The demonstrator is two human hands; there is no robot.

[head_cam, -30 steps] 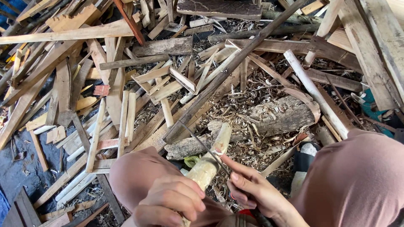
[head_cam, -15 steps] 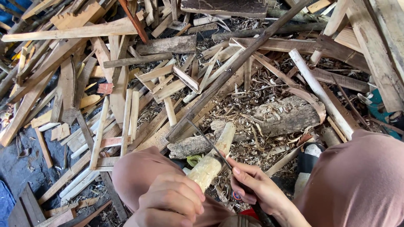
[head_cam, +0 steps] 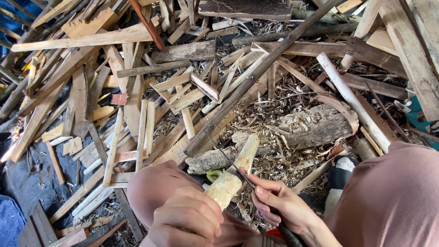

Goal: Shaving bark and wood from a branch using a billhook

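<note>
Across the ground, 9 to 3 o'clock: a wide litter of offcuts (head_cam: 114, 114) — pale slats, grey boards, shavings — lying much as it did a second ago.
Log: a grey, weathered log (head_cam: 302, 132) lies at 2 o'clock from the hands, shavings heaped on and around it.
Pole: a long dark pole (head_cam: 256, 75) runs from 1 o'clock down toward the log's near end.
Knees: both in dusty-pink cloth, one at 7 o'clock, the larger at 4 o'clock; the hands work between them.
Stick: a pale, peeled stick (head_cam: 233, 176) points toward 1 o'clock, its far end near the log; its lower part is fresh and fibrous.
Left hand: the left hand (head_cam: 185, 222) is wrapped tight round the stick's near end, fingers fully closed on it.
Right hand: the right hand (head_cam: 279, 206) pinches a knife's handle low down, thumb against the stick.
Knife: the thin dark knife (head_cam: 226, 160) lies along the stick, tip toward 11 o'clock.
Change: over the last second the blade has slid farther up the stick, and the stick has tipped slightly. I judge this a paring stroke partway along, the whittling going on.
Packages, labels, signs: none legible. A small reddish block (head_cam: 120, 99) lies at 10 o'clock, a blue sheet (head_cam: 11, 219) at 8 o'clock, a green scrap (head_cam: 213, 175) beside the stick.
</note>
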